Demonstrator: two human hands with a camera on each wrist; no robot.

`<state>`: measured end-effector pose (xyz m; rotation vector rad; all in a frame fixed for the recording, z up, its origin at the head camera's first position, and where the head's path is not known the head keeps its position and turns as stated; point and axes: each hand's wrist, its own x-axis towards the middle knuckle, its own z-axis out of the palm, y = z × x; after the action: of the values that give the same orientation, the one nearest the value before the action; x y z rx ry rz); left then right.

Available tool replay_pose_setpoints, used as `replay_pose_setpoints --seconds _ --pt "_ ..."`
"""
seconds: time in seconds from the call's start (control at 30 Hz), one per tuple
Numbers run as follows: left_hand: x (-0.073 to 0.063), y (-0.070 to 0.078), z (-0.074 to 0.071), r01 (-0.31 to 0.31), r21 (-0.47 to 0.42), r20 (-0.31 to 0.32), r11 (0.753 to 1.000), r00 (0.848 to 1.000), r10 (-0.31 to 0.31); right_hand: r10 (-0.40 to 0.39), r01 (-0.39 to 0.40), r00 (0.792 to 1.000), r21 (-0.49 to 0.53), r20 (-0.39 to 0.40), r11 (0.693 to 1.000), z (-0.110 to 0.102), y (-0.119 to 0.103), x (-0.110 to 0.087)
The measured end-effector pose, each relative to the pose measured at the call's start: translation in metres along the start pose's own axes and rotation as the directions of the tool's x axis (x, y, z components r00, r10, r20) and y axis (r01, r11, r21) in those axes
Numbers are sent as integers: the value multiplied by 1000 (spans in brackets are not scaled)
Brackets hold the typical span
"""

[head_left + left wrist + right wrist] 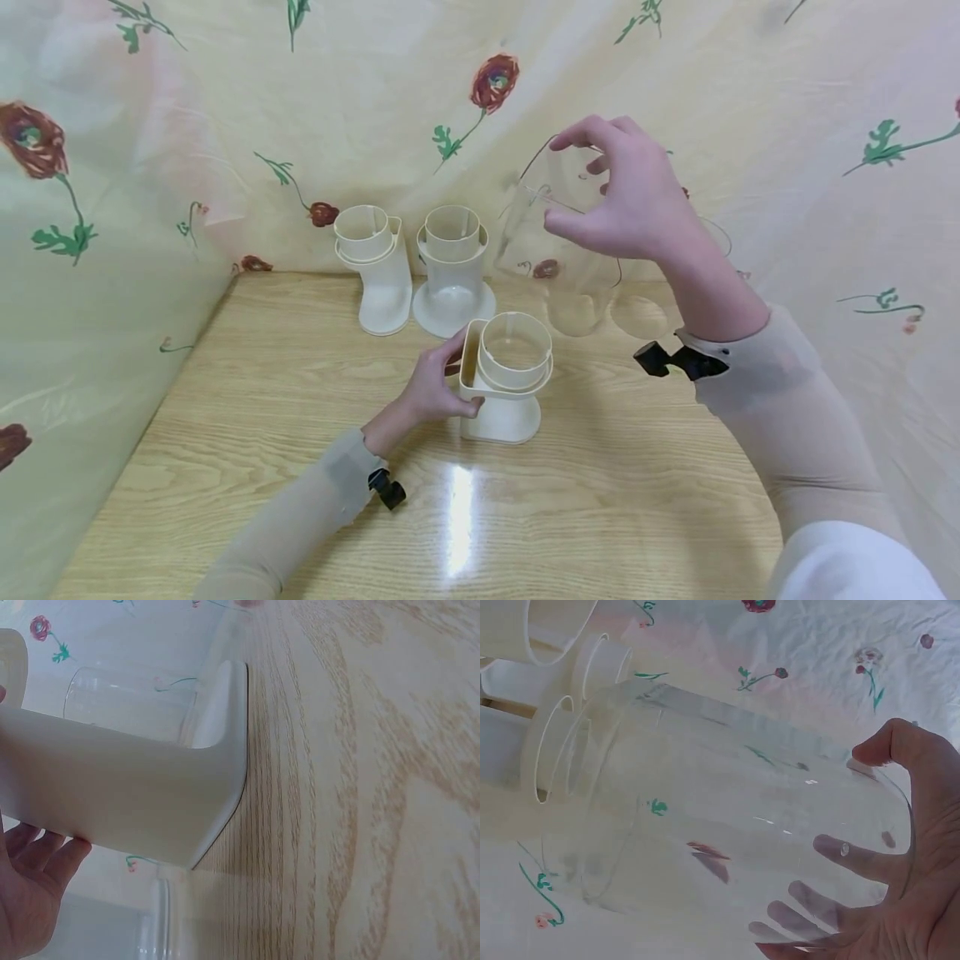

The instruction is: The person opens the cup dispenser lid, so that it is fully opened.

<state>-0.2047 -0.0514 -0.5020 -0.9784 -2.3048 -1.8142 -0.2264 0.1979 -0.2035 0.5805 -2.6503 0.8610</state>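
My left hand (427,387) grips the side of a white plastic stand (501,417) with a round collar on top; its thumb is in front and its fingers are behind. That stand is upright on the table, and in the left wrist view its flat side (112,795) faces the camera. Above and to the right, my right hand (630,196) holds a large clear canister (705,802) by its rim, thumb and fingers spread over the edge. The canister is tilted in the air, its far end pointing toward the stands.
Two more white stands, a narrow one (386,300) and a round-based one (453,287), stand at the back against the flowered cloth (405,100). Beside them on the wooden table (262,383) are clear canisters (577,315), hard to make out.
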Motion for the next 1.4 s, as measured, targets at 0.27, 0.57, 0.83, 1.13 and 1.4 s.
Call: replay_pose_setpoints --seconds 0.27,0.57,0.83,1.13,1.4 --pt "0 1 0 -5 -6 2 1000 1000 5 155 -153 987 -52 31 987 5 12 13" --pt "0 1 2 -24 17 -14 1000 1000 24 301 -289 951 -148 66 946 17 31 30" --pt "-1 2 1 -16 23 -12 1000 1000 16 379 -351 920 -217 102 911 39 49 44" --pt "-1 1 1 -14 24 -14 1000 1000 14 468 -414 878 -331 102 848 72 68 64" --pt "-2 0 2 -26 28 -21 999 999 26 531 -478 840 -316 109 820 108 92 73"
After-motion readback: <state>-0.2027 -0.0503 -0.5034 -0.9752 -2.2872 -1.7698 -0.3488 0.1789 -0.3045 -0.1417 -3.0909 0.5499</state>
